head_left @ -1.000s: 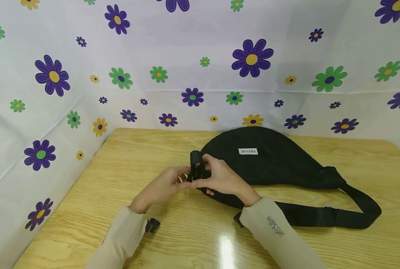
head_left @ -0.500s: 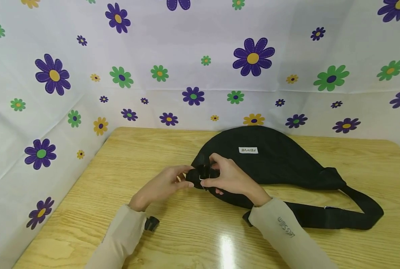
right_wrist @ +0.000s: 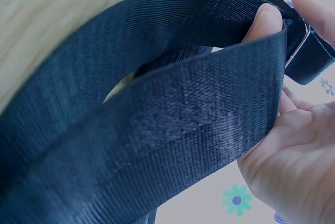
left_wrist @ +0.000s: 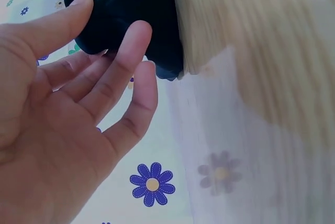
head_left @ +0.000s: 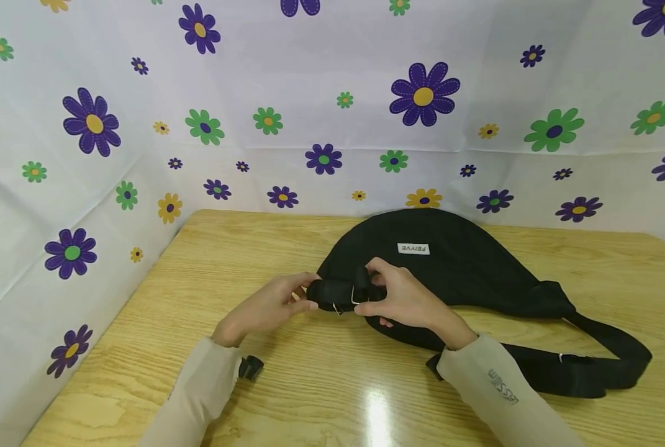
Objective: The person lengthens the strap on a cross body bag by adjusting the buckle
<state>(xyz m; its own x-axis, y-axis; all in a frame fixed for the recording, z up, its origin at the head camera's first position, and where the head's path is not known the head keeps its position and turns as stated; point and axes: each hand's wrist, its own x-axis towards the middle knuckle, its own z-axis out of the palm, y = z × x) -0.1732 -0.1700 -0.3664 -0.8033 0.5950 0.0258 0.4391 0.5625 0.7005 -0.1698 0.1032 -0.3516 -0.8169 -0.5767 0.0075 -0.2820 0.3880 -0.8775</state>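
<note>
At the bag's 8 o'clock edge, the left hand pinches the strap; at its 3 o'clock, the right hand grips the strap beside a buckle. The bag lies on the worktop.

Black bag, black strap, beige sleeves, yellowish wood-grain table, white cloth with purple, green, yellow flowers

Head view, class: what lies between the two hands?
A black strap with metal fittings spans the gap between the left hand and right hand, as the head view shows.
</note>
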